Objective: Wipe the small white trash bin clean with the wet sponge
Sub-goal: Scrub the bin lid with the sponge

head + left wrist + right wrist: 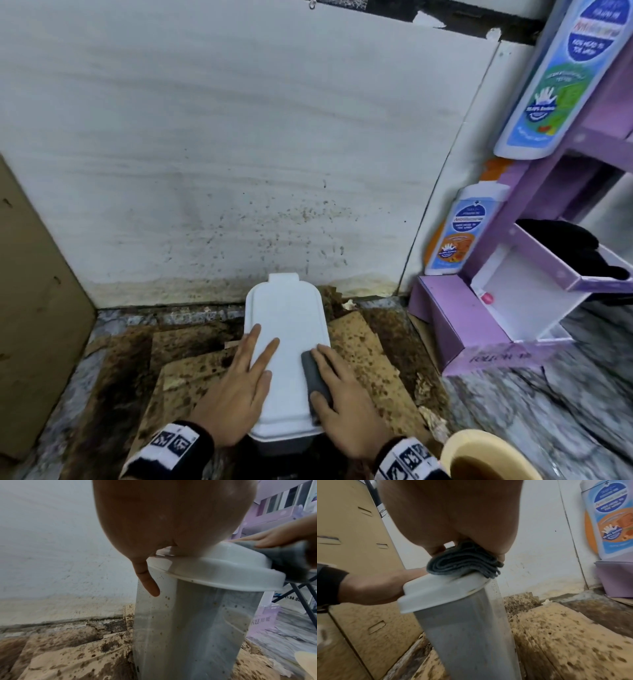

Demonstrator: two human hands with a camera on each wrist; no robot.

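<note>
The small white trash bin (pixel 291 325) stands upright on stained cardboard by the wall, its lid closed. Brown specks dot its side (pixel 188 622). My left hand (pixel 239 383) lies flat on the left of the lid, fingers straight, with the thumb (pixel 147 582) hanging down the bin's side. My right hand (pixel 346 394) presses the grey sponge (pixel 317 383) onto the right near part of the lid with straight fingers. In the right wrist view the sponge (pixel 462 561) looks like folded grey layers bunched under the palm at the lid's edge (pixel 436 588).
Soiled cardboard sheets (pixel 370 359) cover the floor around the bin. The wall (pixel 239 171) behind is speckled. A purple shelf unit (pixel 513 308) with wash bottles (pixel 459 233) stands at the right. A beige bowl (pixel 486 455) of brown liquid sits near right, a cardboard box (pixel 30 308) at left.
</note>
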